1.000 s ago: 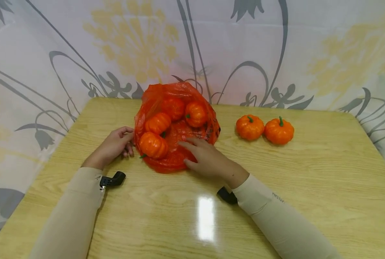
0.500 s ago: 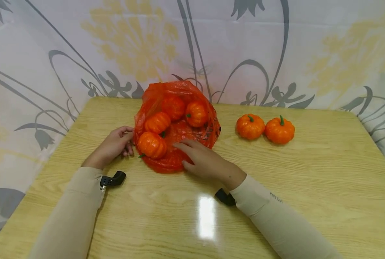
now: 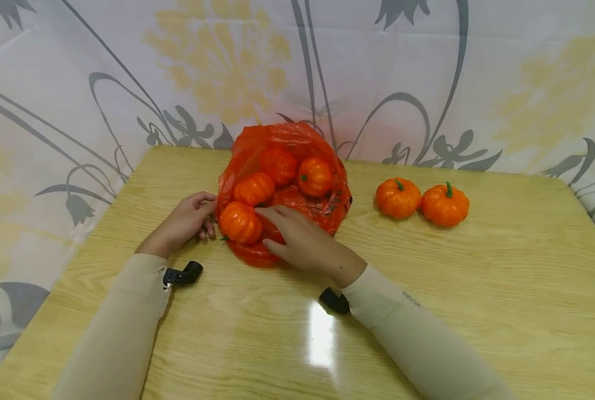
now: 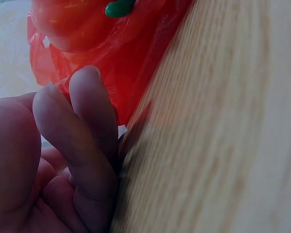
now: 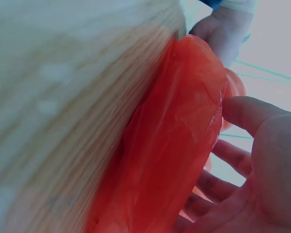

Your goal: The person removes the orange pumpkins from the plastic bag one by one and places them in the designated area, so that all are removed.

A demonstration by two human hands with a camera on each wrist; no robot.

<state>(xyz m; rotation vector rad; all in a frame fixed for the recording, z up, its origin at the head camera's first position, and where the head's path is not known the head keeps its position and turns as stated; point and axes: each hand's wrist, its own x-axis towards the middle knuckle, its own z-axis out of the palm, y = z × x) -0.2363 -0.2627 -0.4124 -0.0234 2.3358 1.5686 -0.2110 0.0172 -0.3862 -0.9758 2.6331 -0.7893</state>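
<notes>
Head view: a glossy, ribbed orange pumpkin [image 3: 240, 223] sits tipped at the near left of an open red bag [image 3: 292, 197]; its green stem points left and nearward, its long axis hard to tell. Beside it, the right hand [image 3: 299, 239] has spread fingers; the left hand [image 3: 187, 218], loosely bent, is at the bag's edge, whether pinching cannot be told. Around them: wooden table [image 3: 247, 333], flowered cloth [image 3: 367, 66] behind.

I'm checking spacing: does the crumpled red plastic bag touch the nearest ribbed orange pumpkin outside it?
Apart: the head view shows wood-grain tabletop between the red plastic bag and that orange pumpkin.
</notes>
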